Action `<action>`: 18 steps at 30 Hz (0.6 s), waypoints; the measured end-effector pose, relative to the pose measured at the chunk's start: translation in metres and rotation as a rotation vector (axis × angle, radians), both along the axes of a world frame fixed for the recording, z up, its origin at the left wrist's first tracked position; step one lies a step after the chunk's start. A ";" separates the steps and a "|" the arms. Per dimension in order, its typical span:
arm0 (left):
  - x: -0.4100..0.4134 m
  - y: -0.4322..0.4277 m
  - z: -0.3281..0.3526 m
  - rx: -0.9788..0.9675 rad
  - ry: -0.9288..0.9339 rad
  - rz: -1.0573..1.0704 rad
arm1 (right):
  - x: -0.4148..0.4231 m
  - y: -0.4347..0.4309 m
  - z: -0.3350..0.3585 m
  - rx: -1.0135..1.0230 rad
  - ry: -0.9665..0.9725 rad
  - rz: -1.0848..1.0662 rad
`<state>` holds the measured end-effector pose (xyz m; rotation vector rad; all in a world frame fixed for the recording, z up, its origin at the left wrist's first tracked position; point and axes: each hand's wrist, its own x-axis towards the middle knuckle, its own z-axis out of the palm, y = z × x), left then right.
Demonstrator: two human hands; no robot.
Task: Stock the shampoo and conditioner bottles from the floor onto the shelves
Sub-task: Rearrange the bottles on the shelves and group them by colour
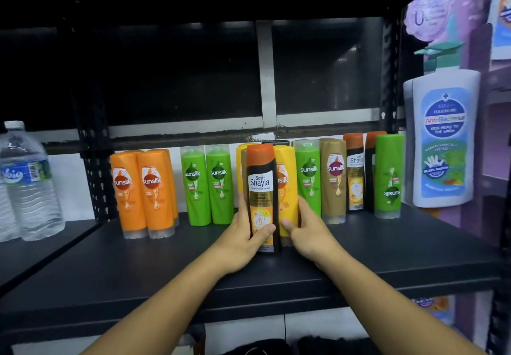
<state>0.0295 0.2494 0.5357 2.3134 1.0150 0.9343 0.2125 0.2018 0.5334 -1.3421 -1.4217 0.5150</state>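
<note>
A black Safi Shayla bottle (262, 189) with an orange cap stands upright on the dark shelf (373, 247), in front of the row. My left hand (243, 241) wraps around its lower part. My right hand (307, 230) grips the yellow Sunsilk bottle (287, 186) right beside it. Along the back stand orange Sunsilk bottles (143, 191), green ones (207, 186), another green one (307, 177), a brown one (334, 180), more Shayla bottles (355, 172) and an upside-down green bottle (388, 175).
Water bottles (27, 183) stand on the neighbouring shelf at the left. A large white pump bottle (442, 139) hangs at the right against a purple display. The black perforated shelf post (96, 161) rises at the left. The shelf's front half is bare.
</note>
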 end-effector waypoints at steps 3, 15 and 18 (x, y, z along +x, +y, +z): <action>-0.014 -0.008 0.004 -0.021 0.269 0.045 | 0.010 -0.013 0.004 -0.093 -0.159 0.003; -0.034 -0.015 -0.002 -0.100 0.634 0.210 | 0.071 0.007 0.106 0.223 -0.904 -0.402; -0.034 -0.020 0.002 -0.091 0.648 0.204 | 0.071 0.020 0.129 0.120 -1.089 -0.402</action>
